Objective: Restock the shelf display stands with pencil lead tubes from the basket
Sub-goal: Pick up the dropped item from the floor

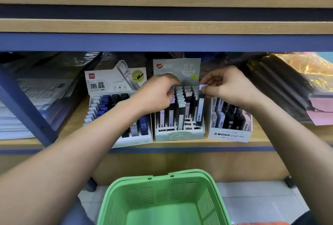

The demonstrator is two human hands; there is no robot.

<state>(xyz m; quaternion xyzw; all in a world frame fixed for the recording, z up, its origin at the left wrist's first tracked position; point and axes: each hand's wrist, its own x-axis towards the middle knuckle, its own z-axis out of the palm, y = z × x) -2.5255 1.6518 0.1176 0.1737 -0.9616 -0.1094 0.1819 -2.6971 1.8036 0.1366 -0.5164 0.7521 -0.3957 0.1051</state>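
Observation:
Three display stands sit side by side on the wooden shelf: a white HB 0.5 stand [126, 120] on the left, a pale green 0.7 stand [179, 134] in the middle and a white MONO stand [229, 134] on the right. My right hand [228, 88] pinches the cap of a lead tube [200, 109] standing in the right column of the middle stand. My left hand [155, 93] curls its fingers over the tubes [180, 102] at the left of that same stand; its grip is partly hidden. The green basket [162, 197] below shows no tubes inside.
A blue shelf rail [162, 42] and wooden boards run overhead, with white boxes on top. Plastic-wrapped stationery packs [41, 95] lie left of the stands; dark folders and pink packets [288, 89] lie to the right. A blue upright [23, 109] slants at the left.

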